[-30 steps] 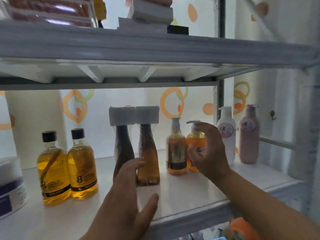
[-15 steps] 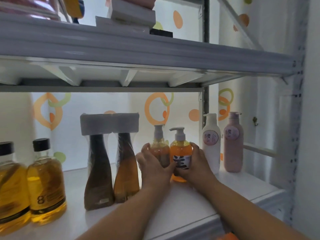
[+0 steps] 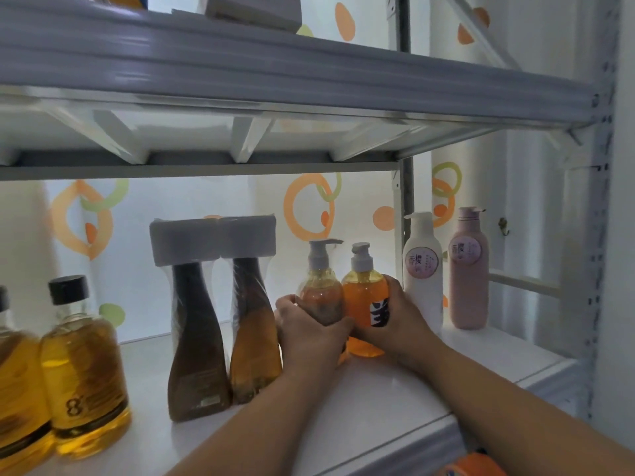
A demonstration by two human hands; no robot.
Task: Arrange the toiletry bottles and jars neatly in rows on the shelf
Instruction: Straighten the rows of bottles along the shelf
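Shelf [image 3: 395,400], middle row, pairing step: left hand [image 3: 309,329] fingers clamped on amber pump bottle [image 3: 321,290], right hand [image 3: 395,321] fingers clamped on orange pump bottle [image 3: 364,297], bottles touching, upright beside white lotion bottle [image 3: 422,269]; next, judged: squaring them in line, then letting go

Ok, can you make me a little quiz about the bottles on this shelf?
1. True or false: the left hand holds a pump bottle.
2. Which bottle stands farthest right? A white bottle B pink bottle C black-capped bottle
3. Fill in: the right hand grips the ___ pump bottle.

Key: 1 true; 2 B; 3 orange.
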